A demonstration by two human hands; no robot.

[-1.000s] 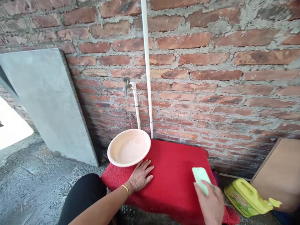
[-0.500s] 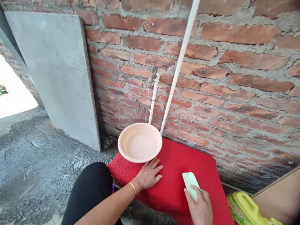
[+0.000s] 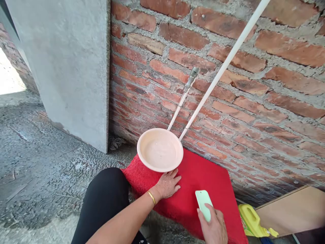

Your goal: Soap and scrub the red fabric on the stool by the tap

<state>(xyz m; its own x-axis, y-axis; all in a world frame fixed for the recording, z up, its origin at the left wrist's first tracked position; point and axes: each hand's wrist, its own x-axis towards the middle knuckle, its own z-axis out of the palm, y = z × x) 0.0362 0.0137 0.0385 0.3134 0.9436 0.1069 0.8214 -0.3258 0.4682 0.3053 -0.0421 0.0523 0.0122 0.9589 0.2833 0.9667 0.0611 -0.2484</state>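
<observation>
red cloth (image 3: pixel 203 169) under both hands, draped over something low. right hand (image 3: pixel 215 226) grips a pale green piece (image 3: pixel 201 198), flat, small hole near its far end, thumb on one side, fingers on the other; it's over the cloth, can't tell if touching. left hand (image 3: pixel 167 185) lies flat on the cloth, fingers a bit spread, gold bangle (image 3: pixel 151 197) at the wrist. just past those fingertips: cream basin (image 3: pixel 146 149), water look inside; contact with its rim unclear. beyond the basin, tap (image 3: pixel 191 78) and white pipe (image 3: pixel 223 69) by the brick wall (image 3: pixel 291 115). right of my right hand, yellow jug (image 3: pixel 250 218), tilted. far left of my left hand, grey slab (image 3: pixel 68 67), leaning.
</observation>
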